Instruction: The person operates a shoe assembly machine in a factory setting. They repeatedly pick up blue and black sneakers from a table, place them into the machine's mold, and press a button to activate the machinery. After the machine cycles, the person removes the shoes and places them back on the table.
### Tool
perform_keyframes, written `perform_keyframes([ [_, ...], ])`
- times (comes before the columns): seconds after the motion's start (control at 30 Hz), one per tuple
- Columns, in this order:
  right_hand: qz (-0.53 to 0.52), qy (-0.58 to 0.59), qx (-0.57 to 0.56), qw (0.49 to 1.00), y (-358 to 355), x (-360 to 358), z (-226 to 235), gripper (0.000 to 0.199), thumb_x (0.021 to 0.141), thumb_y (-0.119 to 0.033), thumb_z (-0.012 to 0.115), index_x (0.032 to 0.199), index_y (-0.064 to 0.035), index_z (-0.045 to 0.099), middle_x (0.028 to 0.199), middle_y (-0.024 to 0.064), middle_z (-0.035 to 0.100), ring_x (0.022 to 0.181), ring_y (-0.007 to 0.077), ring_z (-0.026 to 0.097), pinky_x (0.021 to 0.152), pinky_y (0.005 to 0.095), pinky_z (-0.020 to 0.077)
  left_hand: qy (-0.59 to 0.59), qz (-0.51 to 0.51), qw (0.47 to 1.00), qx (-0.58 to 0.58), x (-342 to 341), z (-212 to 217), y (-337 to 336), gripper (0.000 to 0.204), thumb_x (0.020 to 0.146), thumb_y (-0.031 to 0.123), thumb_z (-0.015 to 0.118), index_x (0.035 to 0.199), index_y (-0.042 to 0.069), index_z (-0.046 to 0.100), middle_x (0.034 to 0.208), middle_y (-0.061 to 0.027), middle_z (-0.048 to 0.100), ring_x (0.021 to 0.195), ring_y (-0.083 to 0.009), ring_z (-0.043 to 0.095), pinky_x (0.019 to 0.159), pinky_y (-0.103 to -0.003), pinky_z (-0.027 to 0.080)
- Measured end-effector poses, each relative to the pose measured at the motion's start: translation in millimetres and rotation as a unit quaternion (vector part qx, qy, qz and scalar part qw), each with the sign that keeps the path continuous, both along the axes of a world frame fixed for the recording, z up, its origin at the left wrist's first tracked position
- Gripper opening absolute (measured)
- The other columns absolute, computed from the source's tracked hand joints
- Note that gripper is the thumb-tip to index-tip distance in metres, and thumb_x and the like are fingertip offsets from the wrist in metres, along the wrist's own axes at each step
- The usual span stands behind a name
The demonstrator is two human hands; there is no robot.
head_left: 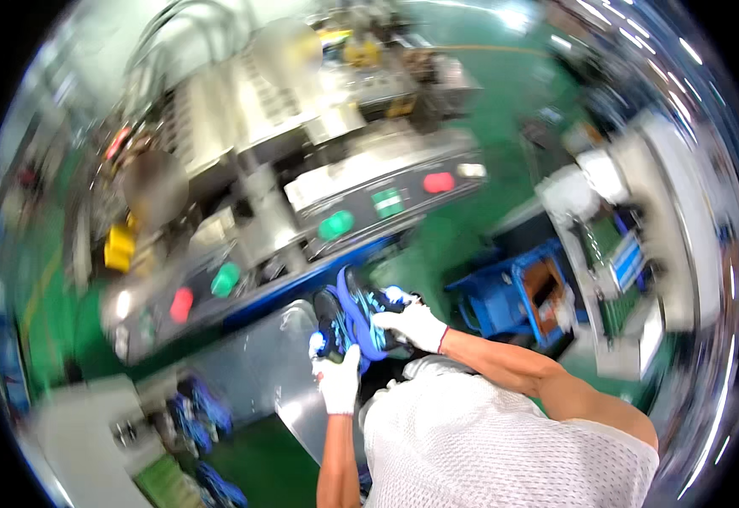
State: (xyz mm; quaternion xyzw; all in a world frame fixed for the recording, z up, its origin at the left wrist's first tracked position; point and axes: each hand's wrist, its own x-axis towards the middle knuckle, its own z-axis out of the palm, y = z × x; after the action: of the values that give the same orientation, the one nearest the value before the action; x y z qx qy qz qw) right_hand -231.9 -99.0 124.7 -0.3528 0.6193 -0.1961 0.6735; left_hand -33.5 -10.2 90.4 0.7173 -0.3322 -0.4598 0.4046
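Observation:
My left hand (338, 383), in a white glove, is closed on a black shoe (329, 315) with light-blue markings and a blue-violet sole. In my right hand (417, 325), also gloved, is a matching shoe (362, 295). The two shoes are side by side with their soles facing each other, toes pointing away from me. They are held over the right end of a grey metal table (255, 364), in front of the machine. Motion smears the fine detail, and the fingers are partly hidden around the shoes.
Ahead stands a large metal machine (238, 110) with a panel bearing green buttons (336, 224) and red buttons (439, 182). More blue-black shoes (200, 412) lie at the lower left. To the right are a blue crate (492, 300) and a pale machine or bench (670, 229).

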Motion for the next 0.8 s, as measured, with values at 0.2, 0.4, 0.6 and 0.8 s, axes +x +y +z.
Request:
perform_keyframes([
  [0.2, -0.344, -0.027, -0.075, 0.936, 25.7, -165.5, 64.4, 0.041, 0.081, -0.019, 0.086, 0.117, -0.0155, 0.066, 0.08, -0.006, 0.059, 0.056, 0.0032, 0.042, 0.048, 0.0237, 0.0311, -0.1, -0.311, 0.942, 0.071, -144.6, 90.0, -86.4, 0.108, 0.074, 0.059, 0.082, 0.143, -0.012, 0.041, 0.137, -0.0356, 0.053, 0.126, -0.0408, 0.056, 0.109, -0.043, 0.043],
  [0.4, -0.63, 0.011, -0.234, 0.74, 106.3, -306.0, 123.1, 0.037, 0.082, -0.018, 0.083, 0.115, -0.0156, 0.067, 0.083, -0.0051, 0.063, 0.056, 0.0057, 0.052, 0.046, 0.0238, 0.0373, -0.134, -0.507, 0.851, -0.04, -327.0, 135.7, -133.6, 0.097, 0.075, 0.048, 0.086, 0.143, -0.007, 0.045, 0.135, -0.0252, 0.059, 0.125, -0.0331, 0.059, 0.108, -0.042, 0.045],
  [0.6, -0.616, 0.397, -0.182, 0.656, 139.3, -473.2, 144.5, 0.072, 0.083, -0.036, 0.079, 0.141, -0.0026, 0.053, 0.125, 0.0197, 0.069, 0.112, 0.0337, 0.069, 0.101, 0.0437, 0.0509, -0.02, -0.579, 0.765, -0.282, -539.3, 152.0, -198.3, 0.069, 0.08, 0.022, 0.079, 0.139, 0.003, 0.05, 0.118, -0.0186, 0.07, 0.103, -0.0316, 0.071, 0.094, -0.041, 0.054],
  [0.8, -0.486, 0.582, -0.069, 0.648, 99.6, -612.2, 101.6, 0.061, 0.088, -0.047, 0.069, 0.128, -0.0017, 0.06, 0.115, 0.0287, 0.068, 0.108, 0.0453, 0.065, 0.095, 0.0496, 0.0506, -0.095, -0.608, 0.71, -0.342, -699.2, 126.3, -233.3, 0.069, 0.084, 0.025, 0.072, 0.145, 0.004, 0.046, 0.131, -0.0241, 0.064, 0.12, -0.04, 0.063, 0.104, -0.045, 0.047],
])
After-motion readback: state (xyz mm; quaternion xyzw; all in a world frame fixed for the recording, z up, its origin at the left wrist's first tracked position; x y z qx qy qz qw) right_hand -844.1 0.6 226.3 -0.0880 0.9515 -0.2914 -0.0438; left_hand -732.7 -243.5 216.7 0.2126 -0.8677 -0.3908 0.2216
